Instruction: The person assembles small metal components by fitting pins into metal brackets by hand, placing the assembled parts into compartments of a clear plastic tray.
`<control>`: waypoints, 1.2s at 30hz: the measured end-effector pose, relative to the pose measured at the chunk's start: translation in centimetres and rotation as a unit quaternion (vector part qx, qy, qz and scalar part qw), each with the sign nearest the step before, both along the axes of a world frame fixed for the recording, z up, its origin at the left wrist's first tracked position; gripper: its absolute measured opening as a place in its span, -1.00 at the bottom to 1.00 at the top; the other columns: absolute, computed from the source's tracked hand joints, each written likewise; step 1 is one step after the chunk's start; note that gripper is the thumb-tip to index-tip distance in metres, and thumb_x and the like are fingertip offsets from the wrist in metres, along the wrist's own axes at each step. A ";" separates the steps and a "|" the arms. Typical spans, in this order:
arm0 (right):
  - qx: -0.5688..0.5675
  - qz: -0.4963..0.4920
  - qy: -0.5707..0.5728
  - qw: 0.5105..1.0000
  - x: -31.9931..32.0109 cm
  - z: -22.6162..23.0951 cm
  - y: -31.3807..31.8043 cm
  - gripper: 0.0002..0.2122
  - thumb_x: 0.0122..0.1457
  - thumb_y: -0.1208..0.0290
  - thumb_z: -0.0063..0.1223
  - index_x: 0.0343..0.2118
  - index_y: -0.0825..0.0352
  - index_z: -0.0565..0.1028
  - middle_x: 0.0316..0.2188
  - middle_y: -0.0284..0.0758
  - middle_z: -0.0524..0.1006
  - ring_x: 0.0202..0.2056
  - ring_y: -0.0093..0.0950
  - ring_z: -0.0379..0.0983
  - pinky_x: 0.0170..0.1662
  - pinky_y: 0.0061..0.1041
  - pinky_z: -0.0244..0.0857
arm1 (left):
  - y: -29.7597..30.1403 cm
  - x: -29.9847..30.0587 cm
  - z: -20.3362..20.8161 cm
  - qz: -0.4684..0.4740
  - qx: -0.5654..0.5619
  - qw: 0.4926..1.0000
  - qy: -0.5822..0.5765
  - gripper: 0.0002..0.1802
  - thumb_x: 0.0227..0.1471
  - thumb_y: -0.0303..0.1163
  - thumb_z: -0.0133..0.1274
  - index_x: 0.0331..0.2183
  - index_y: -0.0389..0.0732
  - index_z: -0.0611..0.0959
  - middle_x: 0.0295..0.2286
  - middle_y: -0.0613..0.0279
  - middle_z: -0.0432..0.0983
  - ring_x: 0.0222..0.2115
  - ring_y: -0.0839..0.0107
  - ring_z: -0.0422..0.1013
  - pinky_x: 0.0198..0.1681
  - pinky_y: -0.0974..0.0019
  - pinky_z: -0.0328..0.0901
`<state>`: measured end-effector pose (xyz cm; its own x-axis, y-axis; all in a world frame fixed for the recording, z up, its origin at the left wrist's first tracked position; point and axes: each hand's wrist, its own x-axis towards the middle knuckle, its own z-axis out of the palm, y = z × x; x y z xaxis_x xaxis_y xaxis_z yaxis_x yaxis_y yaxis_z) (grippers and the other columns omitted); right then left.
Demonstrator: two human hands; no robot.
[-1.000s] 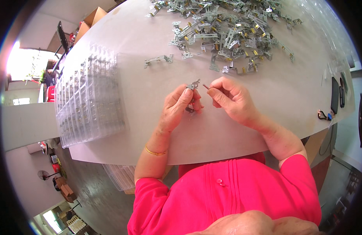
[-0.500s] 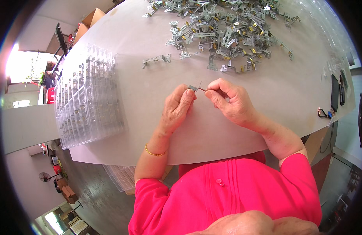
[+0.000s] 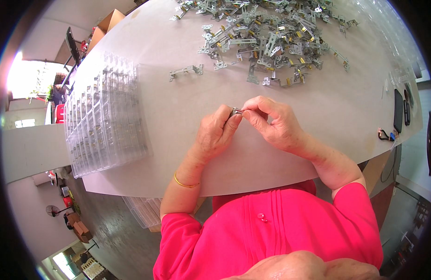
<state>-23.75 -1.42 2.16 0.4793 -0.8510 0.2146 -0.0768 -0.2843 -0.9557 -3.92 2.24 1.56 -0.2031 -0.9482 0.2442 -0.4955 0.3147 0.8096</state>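
My left hand is closed on a small grey metal bracket, gripped between thumb and fingers so that only its end shows. Close to its right, my right hand pinches a thin piece between thumb and forefinger. That piece touches or sits against the bracket's end; its kind cannot be made out, since the fingertips cover most of it. Beyond both hands a heap of metal brackets, some with yellow parts, covers the far side of the table. One single bracket lies apart, left of the heap.
Stacked clear plastic trays holding metal parts stand at the table's left. On the right edge of the table lie a dark flat case, a black-handled tool and small pliers. More clear plastic lies at the far right.
My hands have come together, and the bracket has turned and dropped slightly toward me. The thin reddish piece, visible beside the bracket before, is now against it and mostly hidden.
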 end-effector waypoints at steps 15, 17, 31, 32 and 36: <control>0.179 -0.030 -0.152 0.972 -0.3 1.3 -0.4 -0.92 0.33 0.42 0.03 -0.28 0.30 0.49 -0.53 -0.54 0.41 -0.51 -0.77 0.29 -0.45 -0.71 0.21 | 0.0 0.8 0.3 0.019 0.285 0.890 0.355 -0.57 0.35 -0.09 -0.16 -0.42 -0.23 0.48 -0.65 0.29 0.33 -0.67 0.47 0.25 -0.58 0.40 0.15; 0.163 -0.011 -0.098 0.982 -0.2 1.2 -0.2 -0.91 0.33 0.42 0.04 -0.29 0.30 0.49 -0.58 -0.55 0.38 -0.55 -0.77 0.27 -0.49 -0.70 0.19 | -0.1 0.8 0.3 0.004 0.276 0.872 0.405 -0.56 0.35 -0.09 -0.18 -0.40 -0.25 0.47 -0.66 0.26 0.32 -0.67 0.45 0.25 -0.58 0.40 0.15; 0.175 -0.011 -0.037 0.984 0.1 1.3 -0.1 -0.89 0.32 0.42 0.05 -0.33 0.32 0.49 -0.63 -0.54 0.38 -0.57 -0.75 0.28 -0.51 -0.67 0.20 | 0.1 1.0 0.0 0.005 0.226 0.933 0.280 -0.54 0.34 -0.05 -0.16 -0.40 -0.24 0.51 -0.66 0.30 0.35 -0.65 0.53 0.27 -0.56 0.44 0.15; 0.168 -0.013 -0.034 0.985 0.1 1.3 -0.1 -0.89 0.32 0.42 0.05 -0.33 0.32 0.49 -0.63 -0.54 0.38 -0.56 -0.74 0.29 -0.50 -0.67 0.20 | 0.1 1.1 0.0 0.011 0.197 0.951 0.238 -0.52 0.34 -0.03 -0.16 -0.42 -0.24 0.52 -0.66 0.31 0.35 -0.64 0.55 0.27 -0.56 0.45 0.14; 0.160 -0.004 -0.018 0.987 0.0 1.2 -0.2 -0.90 0.33 0.42 0.03 -0.29 0.33 0.48 -0.61 -0.52 0.40 -0.55 -0.72 0.31 -0.48 -0.65 0.23 | 0.2 0.9 0.5 0.023 0.151 0.971 0.186 -0.51 0.33 -0.04 -0.12 -0.44 -0.25 0.53 -0.66 0.36 0.34 -0.63 0.58 0.25 -0.56 0.46 0.13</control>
